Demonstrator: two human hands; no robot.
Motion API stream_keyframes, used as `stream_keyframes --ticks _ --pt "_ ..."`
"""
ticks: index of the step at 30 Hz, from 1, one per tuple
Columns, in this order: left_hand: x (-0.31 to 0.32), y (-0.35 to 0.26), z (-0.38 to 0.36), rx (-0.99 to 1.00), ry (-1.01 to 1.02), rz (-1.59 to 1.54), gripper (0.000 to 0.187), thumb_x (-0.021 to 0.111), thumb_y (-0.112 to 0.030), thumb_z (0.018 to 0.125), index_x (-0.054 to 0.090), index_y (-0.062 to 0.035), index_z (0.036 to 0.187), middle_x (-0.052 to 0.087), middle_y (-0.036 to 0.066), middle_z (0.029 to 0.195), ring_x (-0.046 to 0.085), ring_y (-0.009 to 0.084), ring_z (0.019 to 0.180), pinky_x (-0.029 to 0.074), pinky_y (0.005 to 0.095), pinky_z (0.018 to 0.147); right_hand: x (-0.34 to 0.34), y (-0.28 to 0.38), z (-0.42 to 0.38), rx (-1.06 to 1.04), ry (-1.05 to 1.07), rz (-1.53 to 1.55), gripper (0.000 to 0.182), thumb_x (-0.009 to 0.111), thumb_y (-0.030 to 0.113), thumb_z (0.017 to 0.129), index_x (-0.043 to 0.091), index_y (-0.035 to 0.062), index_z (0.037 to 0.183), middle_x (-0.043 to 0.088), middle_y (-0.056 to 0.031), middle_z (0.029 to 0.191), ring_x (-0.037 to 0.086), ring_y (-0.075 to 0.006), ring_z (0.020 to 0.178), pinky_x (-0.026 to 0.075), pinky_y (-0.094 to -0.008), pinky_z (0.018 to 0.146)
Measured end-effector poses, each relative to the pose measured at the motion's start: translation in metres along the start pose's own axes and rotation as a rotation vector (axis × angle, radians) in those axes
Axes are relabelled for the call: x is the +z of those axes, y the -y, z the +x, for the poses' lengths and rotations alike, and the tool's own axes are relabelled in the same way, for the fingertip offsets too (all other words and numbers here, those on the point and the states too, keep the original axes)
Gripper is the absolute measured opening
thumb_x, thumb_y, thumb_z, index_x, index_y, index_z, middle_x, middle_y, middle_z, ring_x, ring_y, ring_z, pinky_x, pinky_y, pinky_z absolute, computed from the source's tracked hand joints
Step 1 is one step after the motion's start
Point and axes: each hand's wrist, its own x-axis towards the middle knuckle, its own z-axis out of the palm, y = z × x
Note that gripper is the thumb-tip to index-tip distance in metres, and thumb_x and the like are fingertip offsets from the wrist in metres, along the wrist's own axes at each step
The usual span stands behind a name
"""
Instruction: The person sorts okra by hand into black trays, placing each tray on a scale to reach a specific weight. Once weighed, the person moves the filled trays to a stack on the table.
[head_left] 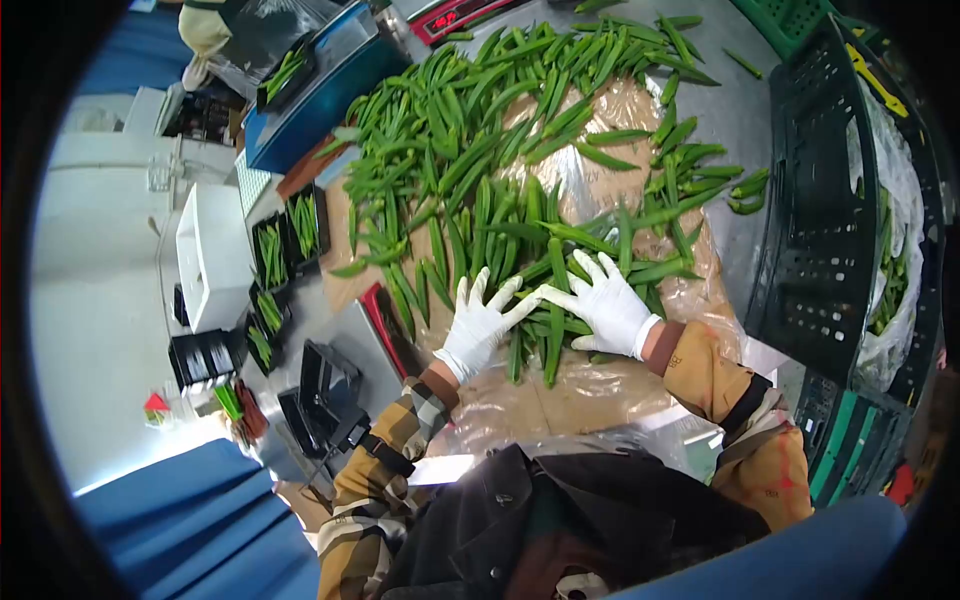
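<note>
Okra pods (553, 335) lay directly under the two hands, and many more spread ahead of the fingertips in one large heap, too many to be counted. The white-gloved left hand (480, 325) and the white-gloved right hand (612, 312) had their fingers opened wide, resting on the nearest pods, and the two hands came close together at the inner side; whether any pod was gripped, I could not tell. On the two patterned sleeves (705, 375) behind the hands, some small letters were too tiny to be read. Beneath the heap was a brown sheet (600, 395), with clear, shiny film (720, 285). Just beside the left hand, on its left, was one red-edged device (388, 330). Farther left stood at least four small black trays (322, 220), filled with okra, and one white box (222, 235). To the right of the right hand stood one dark green crate (815, 190). Farthest ahead of the hands was one red scale (440, 22); its lit red digits were too blurred to be read.
</note>
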Motion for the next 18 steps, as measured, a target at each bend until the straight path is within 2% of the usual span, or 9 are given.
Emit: stream_keyframes --ticks 5,7,11,12,14,17,18 --pt "0.02 -0.043 -0.054 -0.08 0.023 -0.121 0.087 0.073 -0.018 0.073 0.035 -0.0387 0.148 0.038 0.011 0.15 0.031 0.0525 0.133 0.026 0.0663 0.108 0.023 0.03 -0.036 -0.122 -0.05 -0.04 0.089 0.08 0.046 0.068 0.041 0.028 0.145 0.052 -0.0139 0.138 0.035 -0.0387 0.138 0.021 -0.0606 0.114" --pt "0.019 -0.06 -0.07 -0.112 0.015 -0.165 0.087 0.072 -0.017 0.073 0.034 -0.0372 0.149 0.037 0.013 0.15 0.029 0.0532 0.134 0.026 0.0658 0.108 0.021 0.022 -0.043 -0.116 0.008 -0.051 0.092 0.081 0.048 0.066 0.041 0.0274 0.145 0.049 -0.0118 0.141 0.035 -0.0383 0.138 0.024 -0.0605 0.113" --pt "0.035 -0.081 -0.1 -0.225 -0.037 -0.229 0.089 0.071 -0.016 0.072 0.033 -0.0322 0.15 0.037 0.014 0.15 0.028 0.0553 0.133 0.027 0.0625 0.109 0.02 -0.039 -0.053 0.024 -0.03 -0.062 0.094 0.078 0.057 0.063 0.044 0.0234 0.143 0.044 -0.0128 0.145 0.037 -0.04 0.136 0.026 -0.0597 0.111" --pt "0.042 -0.082 -0.109 -0.224 -0.03 -0.19 0.089 0.075 -0.021 0.073 0.032 -0.0279 0.151 0.033 0.013 0.152 0.028 0.0564 0.133 0.031 0.0622 0.108 0.021 -0.054 -0.056 0.057 -0.065 -0.08 0.093 0.078 0.058 0.064 0.044 0.0228 0.143 0.043 -0.0133 0.146 0.036 -0.0405 0.136 0.024 -0.0599 0.112" --pt "0.052 -0.088 -0.124 -0.234 -0.015 -0.224 0.088 0.073 -0.019 0.072 0.033 -0.0289 0.15 0.032 0.012 0.153 0.027 0.0542 0.134 0.029 0.0624 0.108 0.015 -0.079 -0.06 0.146 -0.058 -0.092 0.093 0.075 0.059 0.067 0.042 0.0223 0.145 0.041 -0.0151 0.148 0.035 -0.0411 0.137 0.021 -0.0593 0.114" --pt "0.052 -0.102 -0.14 -0.277 0.035 -0.301 0.083 0.072 -0.018 0.075 0.036 -0.0269 0.149 0.027 0.01 0.157 0.029 0.0508 0.136 0.03 0.0595 0.11 0.004 -0.088 -0.069 0.315 -0.046 -0.102 0.096 0.078 0.054 0.067 0.037 0.0231 0.148 0.04 -0.0161 0.149 0.033 -0.0405 0.138 0.019 -0.0573 0.115" --pt "0.056 -0.104 -0.143 -0.285 0.017 -0.355 0.081 0.071 -0.018 0.076 0.036 -0.0263 0.149 0.026 0.01 0.157 0.029 0.0506 0.136 0.03 0.0585 0.11 -0.005 -0.079 -0.072 0.372 -0.041 -0.129 0.092 0.078 0.045 0.07 0.036 0.0211 0.149 0.04 -0.0159 0.149 0.034 -0.0397 0.138 0.02 -0.0559 0.115"
